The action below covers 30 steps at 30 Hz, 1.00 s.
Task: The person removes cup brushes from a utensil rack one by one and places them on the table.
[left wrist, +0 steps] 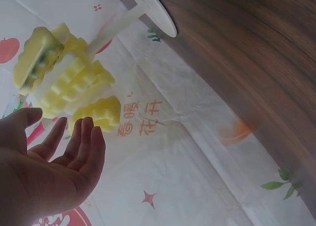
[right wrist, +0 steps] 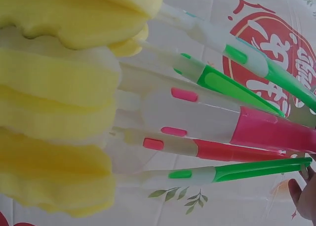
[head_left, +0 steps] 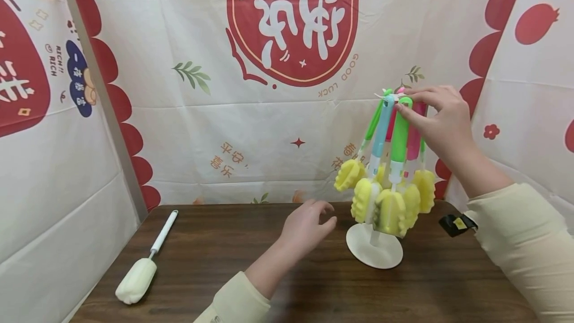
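Several cup brushes with ribbed yellow sponge heads hang in a ring from a white stand, its round base [head_left: 374,252] on the table. Their handles are green, light blue [head_left: 383,126] and pink. My right hand [head_left: 441,118] is at the top of the stand, thumb and fingers pinching the upper end of a green-handled brush [head_left: 398,143]. The right wrist view shows the pink handle [right wrist: 276,132] up close. Left of the stand, my left hand [head_left: 305,226] hovers with loosely bent fingers, holding nothing. In the left wrist view its fingertips overlap a yellow sponge head [left wrist: 98,113].
A bottle brush [head_left: 142,270] with a pale sponge head and white handle lies at the table's left. Printed cloth [head_left: 278,153] hangs behind and on both sides of the brown wooden table [head_left: 215,248]. A small black item [head_left: 457,224] shows beside my right sleeve.
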Each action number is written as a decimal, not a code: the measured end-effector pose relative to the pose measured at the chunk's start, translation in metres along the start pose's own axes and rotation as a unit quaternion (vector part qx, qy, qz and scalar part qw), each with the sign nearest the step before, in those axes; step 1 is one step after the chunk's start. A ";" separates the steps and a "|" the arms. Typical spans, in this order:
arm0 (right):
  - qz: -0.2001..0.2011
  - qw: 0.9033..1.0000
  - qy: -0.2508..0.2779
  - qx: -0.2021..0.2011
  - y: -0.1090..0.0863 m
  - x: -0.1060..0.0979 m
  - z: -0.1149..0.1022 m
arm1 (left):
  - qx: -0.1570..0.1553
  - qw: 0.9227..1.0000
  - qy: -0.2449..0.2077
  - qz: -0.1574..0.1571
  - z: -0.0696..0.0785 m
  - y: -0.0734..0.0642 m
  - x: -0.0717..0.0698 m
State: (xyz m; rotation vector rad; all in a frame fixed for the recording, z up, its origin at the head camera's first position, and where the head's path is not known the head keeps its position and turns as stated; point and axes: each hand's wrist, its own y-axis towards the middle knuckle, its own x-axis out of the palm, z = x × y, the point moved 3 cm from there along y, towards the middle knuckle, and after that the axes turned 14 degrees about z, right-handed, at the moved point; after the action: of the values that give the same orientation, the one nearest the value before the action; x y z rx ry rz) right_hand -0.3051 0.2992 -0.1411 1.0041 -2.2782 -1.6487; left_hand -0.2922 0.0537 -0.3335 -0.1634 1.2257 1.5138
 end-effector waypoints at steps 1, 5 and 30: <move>0.003 1.000 0.000 0.001 0.000 0.000 0.000 | -0.004 1.000 -0.006 -0.001 0.001 0.001 0.001; 0.011 1.000 0.002 0.003 -0.001 0.000 0.001 | -0.017 0.999 -0.036 -0.001 0.006 0.006 0.004; 0.037 0.999 0.013 -0.017 -0.005 0.001 0.001 | -0.115 0.973 -0.198 0.021 0.024 0.031 0.043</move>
State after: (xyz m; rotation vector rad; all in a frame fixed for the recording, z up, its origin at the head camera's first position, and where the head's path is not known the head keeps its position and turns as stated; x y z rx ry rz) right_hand -0.3049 0.2987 -0.1461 0.9161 -2.2346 -1.6302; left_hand -0.3204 0.1050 -0.3334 0.0147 0.7397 1.6291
